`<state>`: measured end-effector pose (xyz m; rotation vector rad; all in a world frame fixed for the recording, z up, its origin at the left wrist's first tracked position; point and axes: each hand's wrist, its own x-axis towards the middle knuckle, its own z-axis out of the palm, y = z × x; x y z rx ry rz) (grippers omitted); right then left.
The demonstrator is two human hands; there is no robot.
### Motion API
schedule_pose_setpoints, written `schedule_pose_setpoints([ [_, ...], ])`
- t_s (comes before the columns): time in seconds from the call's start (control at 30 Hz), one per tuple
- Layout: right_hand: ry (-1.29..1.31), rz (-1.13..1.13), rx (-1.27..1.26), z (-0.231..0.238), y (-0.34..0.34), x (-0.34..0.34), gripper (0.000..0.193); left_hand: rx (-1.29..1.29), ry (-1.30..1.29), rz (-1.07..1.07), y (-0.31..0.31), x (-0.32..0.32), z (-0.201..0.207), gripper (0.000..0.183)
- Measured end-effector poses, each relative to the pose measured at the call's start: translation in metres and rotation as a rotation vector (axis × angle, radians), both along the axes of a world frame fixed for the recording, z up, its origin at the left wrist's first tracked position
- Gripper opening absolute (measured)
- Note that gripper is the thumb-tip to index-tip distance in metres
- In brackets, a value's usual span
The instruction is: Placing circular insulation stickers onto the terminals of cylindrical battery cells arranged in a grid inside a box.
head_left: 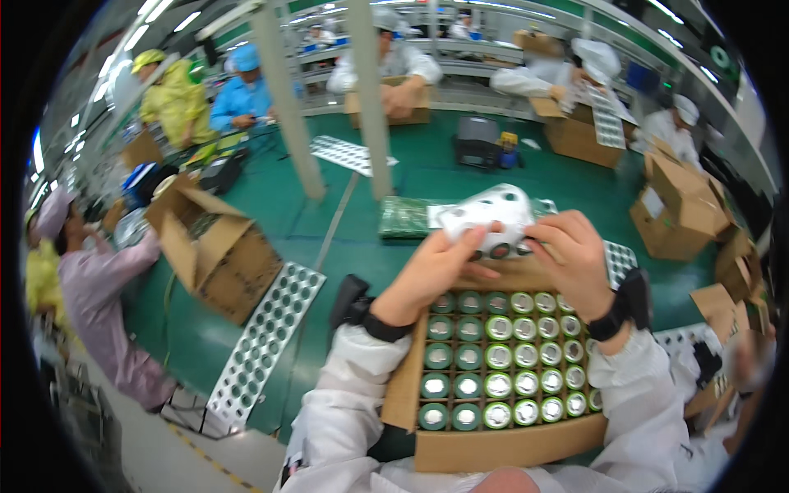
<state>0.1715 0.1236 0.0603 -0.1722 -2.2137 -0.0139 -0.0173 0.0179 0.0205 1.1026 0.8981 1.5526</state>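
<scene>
My left hand (436, 267) and right hand (571, 255) are both closed on a white perforated plastic tray (486, 215), fingers curled over its near edge and gripping it from either side. It hangs tilted just above the far rim of the open brown cardboard box (501, 448), with a few dark round holes showing between my thumbs.

Below my fingers, the box holds upright green-sleeved cylindrical cells (498, 355) with silver tops, standing in tight rows. Every slot I can see looks filled, so I judge the loading done and the tray not yet set on top.

Beyond my fingertips a green flat pack (404, 218) lies on the green work table (427, 172). Well off to my left, a long white perforated tray (263, 349) lies beside an open cardboard carton (226, 259).
</scene>
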Motion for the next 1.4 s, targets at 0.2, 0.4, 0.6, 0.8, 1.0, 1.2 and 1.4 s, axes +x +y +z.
schedule_pose_setpoints([
  [0.2,-0.005,-0.031,0.099,0.002,-0.014,0.000,0.019,0.067,0.036,-0.024,0.008,-0.001,-0.015,0.036],
  [0.4,-0.044,-0.075,0.124,0.002,-0.017,0.003,0.020,0.073,0.048,-0.061,0.013,0.000,-0.014,0.038],
  [0.6,-0.044,-0.036,0.032,-0.002,-0.014,-0.002,0.021,0.124,0.024,-0.020,0.012,-0.001,-0.014,0.035],
  [0.8,-0.029,-0.009,0.044,0.000,-0.014,0.000,0.025,0.136,0.005,-0.062,0.011,0.001,-0.011,0.035],
  [1.0,-0.026,-0.015,0.043,0.001,-0.016,0.002,0.024,0.065,0.073,-0.090,0.004,-0.003,-0.006,0.037],
  [1.2,-0.029,0.000,0.022,0.003,-0.020,0.001,0.026,0.019,0.109,-0.096,-0.002,-0.004,-0.001,0.038],
  [1.4,-0.025,0.033,0.026,0.005,-0.018,0.002,0.028,0.048,0.148,-0.103,-0.005,-0.004,0.002,0.034],
])
